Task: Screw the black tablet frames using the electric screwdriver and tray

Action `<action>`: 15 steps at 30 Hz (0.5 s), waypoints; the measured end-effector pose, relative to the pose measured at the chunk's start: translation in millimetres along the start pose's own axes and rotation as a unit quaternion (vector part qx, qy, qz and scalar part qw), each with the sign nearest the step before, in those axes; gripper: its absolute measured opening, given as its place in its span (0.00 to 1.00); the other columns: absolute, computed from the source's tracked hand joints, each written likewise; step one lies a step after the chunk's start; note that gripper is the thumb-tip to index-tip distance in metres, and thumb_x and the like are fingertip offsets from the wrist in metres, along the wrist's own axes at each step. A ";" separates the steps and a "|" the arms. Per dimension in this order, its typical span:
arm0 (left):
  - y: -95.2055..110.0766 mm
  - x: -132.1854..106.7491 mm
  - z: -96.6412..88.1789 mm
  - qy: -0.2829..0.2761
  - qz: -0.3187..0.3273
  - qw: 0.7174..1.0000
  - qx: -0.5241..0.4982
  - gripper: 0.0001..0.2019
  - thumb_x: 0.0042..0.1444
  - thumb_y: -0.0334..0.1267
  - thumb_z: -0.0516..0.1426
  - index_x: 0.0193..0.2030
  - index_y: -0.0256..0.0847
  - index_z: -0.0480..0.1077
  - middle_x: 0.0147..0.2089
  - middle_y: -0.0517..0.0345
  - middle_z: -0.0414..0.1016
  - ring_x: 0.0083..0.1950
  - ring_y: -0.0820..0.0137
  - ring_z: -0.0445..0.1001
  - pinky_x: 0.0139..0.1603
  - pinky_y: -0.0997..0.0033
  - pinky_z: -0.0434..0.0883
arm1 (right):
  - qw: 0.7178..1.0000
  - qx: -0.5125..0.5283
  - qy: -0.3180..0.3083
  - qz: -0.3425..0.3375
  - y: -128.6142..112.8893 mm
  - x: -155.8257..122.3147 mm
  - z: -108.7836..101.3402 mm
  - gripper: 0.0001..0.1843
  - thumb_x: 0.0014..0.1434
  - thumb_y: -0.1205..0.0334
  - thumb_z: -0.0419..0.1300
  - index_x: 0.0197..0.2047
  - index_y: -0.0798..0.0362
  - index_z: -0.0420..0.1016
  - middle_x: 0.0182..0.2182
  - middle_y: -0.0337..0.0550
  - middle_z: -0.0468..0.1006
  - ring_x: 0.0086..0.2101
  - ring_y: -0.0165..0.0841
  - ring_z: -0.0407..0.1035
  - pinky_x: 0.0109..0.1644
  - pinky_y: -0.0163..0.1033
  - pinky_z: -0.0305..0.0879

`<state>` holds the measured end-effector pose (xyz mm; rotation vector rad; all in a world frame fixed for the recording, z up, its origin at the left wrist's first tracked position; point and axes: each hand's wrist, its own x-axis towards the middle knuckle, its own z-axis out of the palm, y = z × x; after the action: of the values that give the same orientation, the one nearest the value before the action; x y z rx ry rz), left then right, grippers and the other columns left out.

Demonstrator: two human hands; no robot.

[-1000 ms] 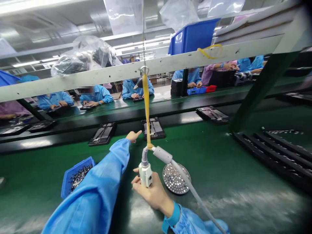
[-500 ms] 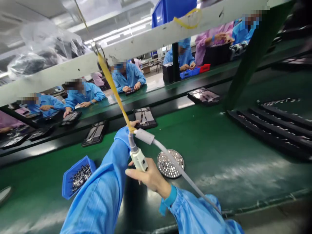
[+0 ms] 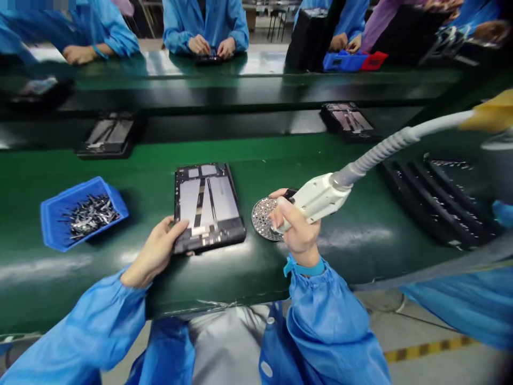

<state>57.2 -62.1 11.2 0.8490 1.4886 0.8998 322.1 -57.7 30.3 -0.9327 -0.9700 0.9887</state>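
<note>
My left hand (image 3: 158, 248) grips the lower left edge of an opened tablet (image 3: 226, 198) that rests on the green bench, its thumb on top. Silver battery panels and dark ribbon strips show inside the tablet. My right hand (image 3: 302, 238) is wrapped round a pale electric screwdriver (image 3: 323, 195), tilted, with its cable rising to the right. Its tip is hidden behind my fingers. Just beside and partly under that hand lies a round perforated plate (image 3: 262, 216) holding small shiny screws, to the right of the tablet.
A blue bin (image 3: 56, 216) of small metal parts stands at left. Other opened tablets (image 3: 110, 133) lie on the dark conveyor strip (image 3: 240, 117) behind. Curved black trays (image 3: 425, 208) are at right. Co-workers' hands (image 3: 210, 47) work across the line.
My left hand has brought the tablet from the conveyor strip nearer to me. The screwdriver has moved right and swung over beside the screw plate. My view has tipped downward.
</note>
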 end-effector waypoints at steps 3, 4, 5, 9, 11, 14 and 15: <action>-29.7 -36.6 -13.0 -0.035 -0.001 0.992 0.122 0.32 0.47 0.60 0.64 0.50 0.38 0.64 0.30 0.58 0.75 0.26 0.67 0.73 0.23 0.72 0.70 | 0.999 -0.033 0.024 -0.003 6.7 0.0 4.2 0.20 0.53 0.44 0.66 0.36 0.53 0.74 0.15 0.30 0.63 0.17 0.26 0.60 0.25 0.38 0.62; -35.2 -42.8 -16.8 -0.053 0.003 0.982 0.179 0.32 0.48 0.62 0.63 0.50 0.39 0.64 0.28 0.59 0.74 0.25 0.66 0.73 0.23 0.72 0.68 | 0.999 -0.039 0.031 -0.008 8.3 0.6 4.9 0.20 0.53 0.44 0.66 0.36 0.53 0.74 0.15 0.30 0.63 0.17 0.26 0.60 0.25 0.38 0.63; -38.5 -46.4 -20.2 -0.069 0.013 0.969 0.237 0.32 0.48 0.64 0.61 0.48 0.39 0.65 0.25 0.60 0.73 0.23 0.65 0.72 0.22 0.72 0.66 | 0.998 -0.044 0.036 -0.013 9.7 1.3 5.4 0.20 0.53 0.44 0.66 0.36 0.53 0.73 0.14 0.30 0.62 0.17 0.26 0.60 0.25 0.38 0.63; -30.0 -45.0 -28.2 -0.071 0.087 0.907 0.405 0.30 0.47 0.69 0.56 0.39 0.41 0.67 0.18 0.61 0.67 0.19 0.64 0.67 0.22 0.72 0.56 | 0.998 -0.048 0.043 -0.028 13.9 4.5 6.1 0.16 0.55 0.48 0.65 0.33 0.53 0.73 0.14 0.30 0.62 0.16 0.26 0.60 0.26 0.38 0.64; -13.8 -41.0 -32.1 -0.106 0.077 0.889 0.438 0.29 0.50 0.69 0.53 0.37 0.42 0.69 0.19 0.60 0.69 0.21 0.64 0.67 0.24 0.72 0.56 | 0.998 -0.044 0.047 -0.028 15.8 5.4 6.6 0.14 0.55 0.49 0.64 0.32 0.53 0.73 0.13 0.30 0.62 0.16 0.27 0.60 0.25 0.39 0.63; 14.1 -29.6 -54.3 -0.135 0.023 0.872 0.470 0.30 0.52 0.69 0.50 0.36 0.42 0.72 0.25 0.60 0.74 0.26 0.65 0.71 0.30 0.73 0.61 | 0.997 -0.049 0.052 -0.025 18.8 6.4 7.1 0.13 0.54 0.51 0.64 0.32 0.52 0.74 0.12 0.30 0.62 0.15 0.27 0.58 0.24 0.39 0.62; 21.0 -22.4 -68.7 -0.092 0.020 0.868 0.488 0.31 0.52 0.69 0.49 0.38 0.41 0.73 0.27 0.59 0.75 0.28 0.65 0.71 0.31 0.73 0.61 | 0.997 -0.050 0.052 -0.023 19.6 6.9 7.2 0.13 0.54 0.51 0.64 0.32 0.52 0.75 0.12 0.30 0.62 0.15 0.27 0.58 0.24 0.39 0.62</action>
<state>-8.5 -77.9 44.3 1.6400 1.7397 0.0020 312.4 -44.6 15.5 -1.0305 -0.9548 0.8501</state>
